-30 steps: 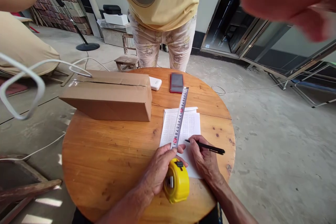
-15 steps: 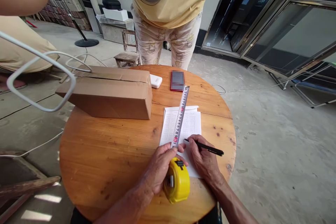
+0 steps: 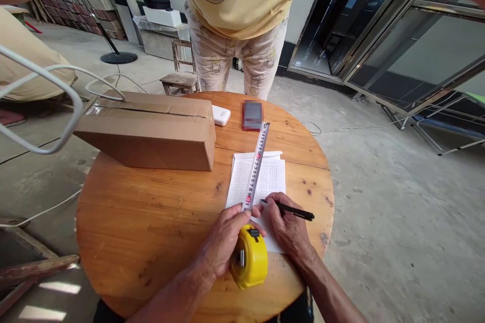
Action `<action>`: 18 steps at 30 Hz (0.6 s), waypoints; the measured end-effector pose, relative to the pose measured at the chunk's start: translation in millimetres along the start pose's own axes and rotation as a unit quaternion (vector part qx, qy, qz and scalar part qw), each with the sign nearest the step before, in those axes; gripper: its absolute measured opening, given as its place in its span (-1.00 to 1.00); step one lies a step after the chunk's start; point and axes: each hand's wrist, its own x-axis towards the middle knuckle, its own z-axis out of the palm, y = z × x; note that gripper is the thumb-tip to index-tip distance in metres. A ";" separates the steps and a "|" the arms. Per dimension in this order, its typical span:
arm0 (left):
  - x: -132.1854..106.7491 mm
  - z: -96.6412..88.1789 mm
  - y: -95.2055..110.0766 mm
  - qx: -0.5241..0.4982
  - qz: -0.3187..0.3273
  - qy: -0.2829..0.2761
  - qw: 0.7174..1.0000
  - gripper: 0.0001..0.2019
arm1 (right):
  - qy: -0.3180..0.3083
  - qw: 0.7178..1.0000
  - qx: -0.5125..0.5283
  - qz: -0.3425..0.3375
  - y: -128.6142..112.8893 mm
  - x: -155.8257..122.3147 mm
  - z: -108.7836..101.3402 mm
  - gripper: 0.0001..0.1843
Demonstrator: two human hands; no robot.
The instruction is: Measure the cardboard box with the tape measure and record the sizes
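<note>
My left hand [image 3: 229, 237] is closed on a yellow tape measure [image 3: 254, 257], with thumb and fingers at the blade close to the case. The silver blade [image 3: 256, 164] stretches away from me across printed sheets of paper [image 3: 273, 176], its far end by a pixelated dark-red object [image 3: 252, 115]. Between the fingers of my right hand [image 3: 290, 227] is a black pen [image 3: 293, 210], its tip pointing left, near the blade. The right hand rests on the lower right of the paper. Whether the pen tip touches the sheet I cannot tell.
A cardboard box [image 3: 166, 133] stands on the left of the round wooden table [image 3: 151, 222]. Beside it lies a small white device [image 3: 221, 115]. A person in a yellow shirt [image 3: 250, 0] stands across the table. A white cable loop [image 3: 71, 106] hangs at the left.
The whole scene has shifted slightly left in view as the camera turned. Both hands keep their hold on the tape measure and the pen, with little visible movement over the paper.
</note>
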 end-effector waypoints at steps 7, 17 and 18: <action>-1.0 1.4 1.8 -0.005 -0.002 0.002 1.000 -0.84 | 0.044 0.999 -0.002 0.011 2.4 -1.8 -0.3 -0.81; -0.1 -0.4 0.8 0.002 0.004 -0.002 1.000 -0.84 | 0.049 0.999 -0.007 0.007 1.9 -0.3 0.2 -0.80; -0.2 -0.2 1.1 0.003 0.007 -0.003 1.000 -0.84 | 0.049 0.999 -0.004 0.008 2.2 -0.3 0.5 -0.80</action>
